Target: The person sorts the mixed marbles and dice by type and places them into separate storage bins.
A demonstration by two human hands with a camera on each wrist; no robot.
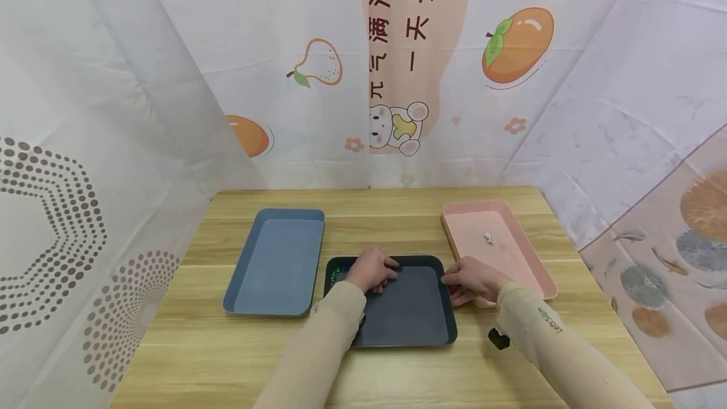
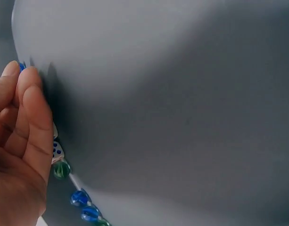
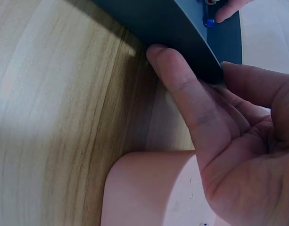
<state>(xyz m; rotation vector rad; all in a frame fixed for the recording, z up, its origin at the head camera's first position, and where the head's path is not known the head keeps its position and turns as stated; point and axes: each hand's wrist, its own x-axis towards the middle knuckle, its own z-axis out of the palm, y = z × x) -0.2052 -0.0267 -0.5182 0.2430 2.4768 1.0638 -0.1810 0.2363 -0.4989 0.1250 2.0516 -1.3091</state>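
So, three trays on one wooden table [image 1: 182, 352]: a blue tray [image 1: 275, 264] at the left, a dark tray [image 1: 406, 314] in the middle, a pink tray [image 1: 508, 251] at the right. Two hands at work, both at the dark one! The right hand [image 1: 474, 278] has a grasp on its right-hand wall, thumb at the rim, fingers against the outside, just beside the pink tray. Over at the far side, the left hand [image 1: 372, 269] reaches inside, fingertips right at one blue marble [image 3: 210, 22]; whether they pinch it or merely touch it, I can't tell.

Count them along the tray's edge from the left wrist: two dice near that hand, one partly hidden behind it, the other a white die [image 2: 57, 151] with blue pips. Next to that, one green marble [image 2: 61, 170], then two more blue marbles [image 2: 90, 213] side by side, then a second green one, cut off by the picture's border. Over in the pink tray sits one little cluster of dice [image 1: 490, 238], too small to count. Two beige sleeves [image 1: 318, 346] lead in from the near side, and behind it all hangs one fruit-printed curtain [image 1: 454, 163].
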